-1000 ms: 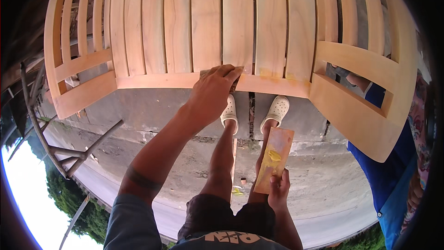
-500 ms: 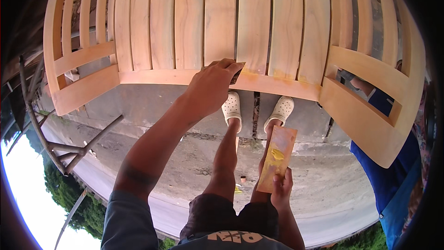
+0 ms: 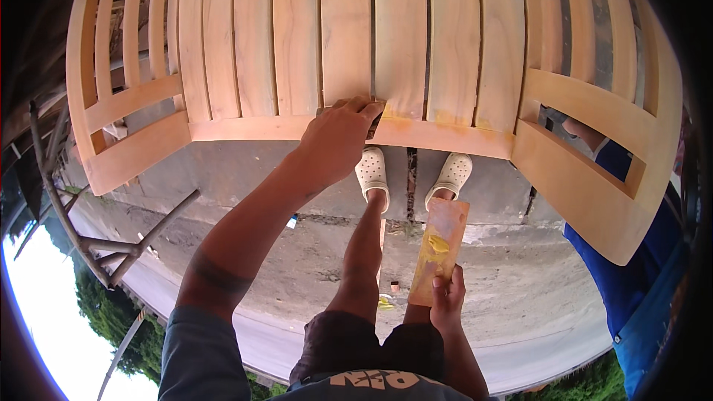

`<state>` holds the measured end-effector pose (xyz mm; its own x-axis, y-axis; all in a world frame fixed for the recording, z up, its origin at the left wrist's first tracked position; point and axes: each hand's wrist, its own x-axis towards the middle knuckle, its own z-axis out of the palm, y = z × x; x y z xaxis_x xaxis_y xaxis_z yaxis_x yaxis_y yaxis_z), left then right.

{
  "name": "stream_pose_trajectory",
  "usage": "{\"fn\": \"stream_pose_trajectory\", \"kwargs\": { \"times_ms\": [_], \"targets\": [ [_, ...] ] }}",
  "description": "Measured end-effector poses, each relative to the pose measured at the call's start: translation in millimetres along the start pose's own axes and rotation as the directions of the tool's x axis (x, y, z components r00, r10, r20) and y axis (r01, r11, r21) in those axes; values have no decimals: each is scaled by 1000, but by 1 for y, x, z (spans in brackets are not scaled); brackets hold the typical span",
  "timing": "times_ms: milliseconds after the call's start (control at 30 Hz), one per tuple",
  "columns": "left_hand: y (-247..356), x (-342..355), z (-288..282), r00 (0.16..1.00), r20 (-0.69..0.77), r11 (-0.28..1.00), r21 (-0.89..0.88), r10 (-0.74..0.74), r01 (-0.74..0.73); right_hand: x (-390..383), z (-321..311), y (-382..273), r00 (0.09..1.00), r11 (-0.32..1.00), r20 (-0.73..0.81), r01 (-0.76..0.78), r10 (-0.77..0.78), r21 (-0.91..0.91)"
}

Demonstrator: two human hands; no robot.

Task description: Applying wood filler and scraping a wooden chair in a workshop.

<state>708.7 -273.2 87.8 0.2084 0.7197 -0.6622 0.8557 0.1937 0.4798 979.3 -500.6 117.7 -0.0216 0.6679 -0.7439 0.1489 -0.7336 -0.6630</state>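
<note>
My left hand (image 3: 338, 134) is closed round a dark brown pad (image 3: 371, 129), pressed at the front rail (image 3: 453, 135) of a pale wooden slatted bench (image 3: 401, 37), near its middle; the fingers partly hide the pad. Yellowish smears show along the rail and slat ends to the right of this hand. Lower right, in front of my leg, my right hand (image 3: 448, 301) grips a thin rectangular board (image 3: 448, 221) by its lower end. A blob of yellow paste (image 3: 438, 245) lies on the board, with smears around it.
Slatted sides (image 3: 126, 148) (image 3: 594, 193) flank the bench. A branch-like frame (image 3: 111, 252) stands at the left. My feet in white clogs (image 3: 453, 176) are on cracked concrete (image 3: 497, 260) below the rail. At the right edge, another person in blue (image 3: 624, 282) is partly visible behind the bench.
My left hand has moved slightly up and left in view, still on the pad at the rail. The board in my right hand has risen slightly, and the view of the bench has shifted a little.
</note>
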Motion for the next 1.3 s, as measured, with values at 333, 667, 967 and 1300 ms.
{"fn": "stream_pose_trajectory", "kwargs": {
  "times_ms": [333, 667, 967, 1300],
  "targets": [
    [-11, -37, -4, 970, 237, 614, -759, -49, 216, 25, -4, 16, 984, 984, -36, 175, -176, -28],
    [30, -113, 57, 784, -424, 788, -220, 454, -575, 72, 50, -92, 979, 730, 166, -28, -118, 682],
    [-15, -100, 67, 972, -221, 969, -209, 84, -131, 48, 2, -86, 981, 878, 70, 129, -181, 460],
    [33, -22, 63, 868, -334, 868, -458, -367, 191, 90, -7, -98, 982, 954, 13, 179, -187, 239]
  ]
}}
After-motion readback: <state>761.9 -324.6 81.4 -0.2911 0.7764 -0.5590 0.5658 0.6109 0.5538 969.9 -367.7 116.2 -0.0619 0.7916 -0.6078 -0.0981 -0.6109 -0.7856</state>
